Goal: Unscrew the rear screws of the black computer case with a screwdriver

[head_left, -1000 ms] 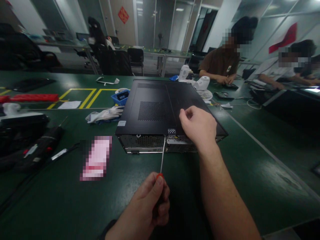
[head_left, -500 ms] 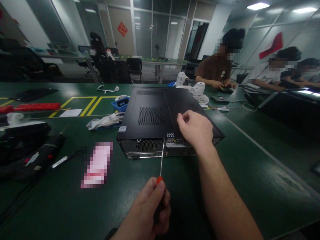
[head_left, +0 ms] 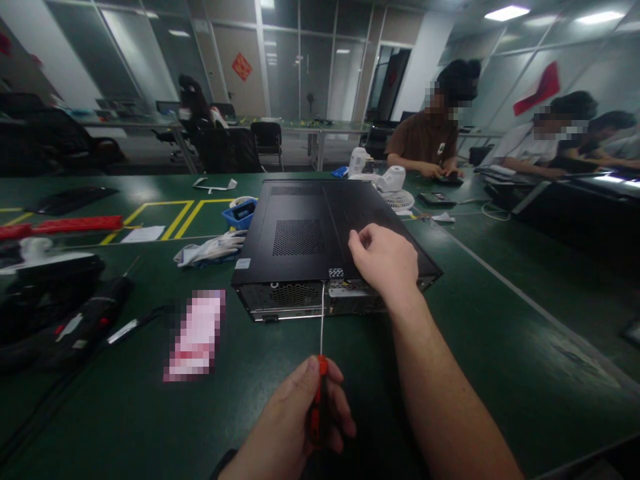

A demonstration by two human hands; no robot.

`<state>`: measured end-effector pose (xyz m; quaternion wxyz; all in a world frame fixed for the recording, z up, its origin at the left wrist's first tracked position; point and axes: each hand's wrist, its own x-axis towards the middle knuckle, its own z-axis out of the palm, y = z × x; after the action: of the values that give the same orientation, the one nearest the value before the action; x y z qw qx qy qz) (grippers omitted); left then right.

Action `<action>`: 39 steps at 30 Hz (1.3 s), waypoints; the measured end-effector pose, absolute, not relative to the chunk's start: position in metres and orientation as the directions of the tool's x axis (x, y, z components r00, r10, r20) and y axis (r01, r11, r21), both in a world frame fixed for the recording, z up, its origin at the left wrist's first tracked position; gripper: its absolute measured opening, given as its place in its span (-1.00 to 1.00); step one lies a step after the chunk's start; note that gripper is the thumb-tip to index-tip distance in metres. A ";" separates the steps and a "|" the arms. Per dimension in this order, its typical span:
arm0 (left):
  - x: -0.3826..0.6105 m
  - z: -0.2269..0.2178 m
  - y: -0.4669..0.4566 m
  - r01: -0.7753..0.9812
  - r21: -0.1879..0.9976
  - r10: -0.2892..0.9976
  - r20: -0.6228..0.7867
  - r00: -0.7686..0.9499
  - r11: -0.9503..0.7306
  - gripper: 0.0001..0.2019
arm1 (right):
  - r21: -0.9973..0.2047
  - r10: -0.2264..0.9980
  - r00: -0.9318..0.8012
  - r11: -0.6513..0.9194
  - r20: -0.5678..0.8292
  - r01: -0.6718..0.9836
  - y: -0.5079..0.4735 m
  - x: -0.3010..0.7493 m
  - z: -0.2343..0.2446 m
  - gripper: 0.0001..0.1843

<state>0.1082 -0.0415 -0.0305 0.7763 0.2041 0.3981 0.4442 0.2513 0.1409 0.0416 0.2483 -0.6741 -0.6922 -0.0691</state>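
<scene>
A black desktop computer case (head_left: 350, 220) lies flat on the green table, its back panel of vents and slots facing me. My left hand (head_left: 310, 407) holds a screwdriver (head_left: 321, 367) with a red and black handle, the fingers loosely around the grip and the thumb on it. The thin shaft reaches forward, with its tip at the upper edge of the back panel near the middle. My right hand (head_left: 385, 260) rests on the right part of the case's top, fingers curled towards the thumb. Whatever those fingers may hold is hidden.
Left of the case are work gloves (head_left: 210, 249), a blue bin (head_left: 241, 213), a blurred pink packet (head_left: 197, 333) and a black power tool (head_left: 95, 310). Behind it stands a white fan (head_left: 393, 183). A co-worker (head_left: 425, 143) sits across the table, others further right.
The left hand's fingers have loosened and spread around the screwdriver handle, showing more of it. The tip stays at the back panel. My right hand keeps its place on the case; the view shifts slightly.
</scene>
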 end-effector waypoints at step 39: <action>0.105 -0.034 -0.039 -0.479 0.651 0.804 -0.413 0.427 0.589 -0.51 | -0.257 0.899 0.032 0.091 0.438 0.962 0.143 0.254 0.038 -0.67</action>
<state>0.1046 -0.0386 -0.0337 0.8143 0.2242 0.3624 0.3941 0.2537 0.1431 0.0385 0.2555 -0.6713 -0.6930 -0.0622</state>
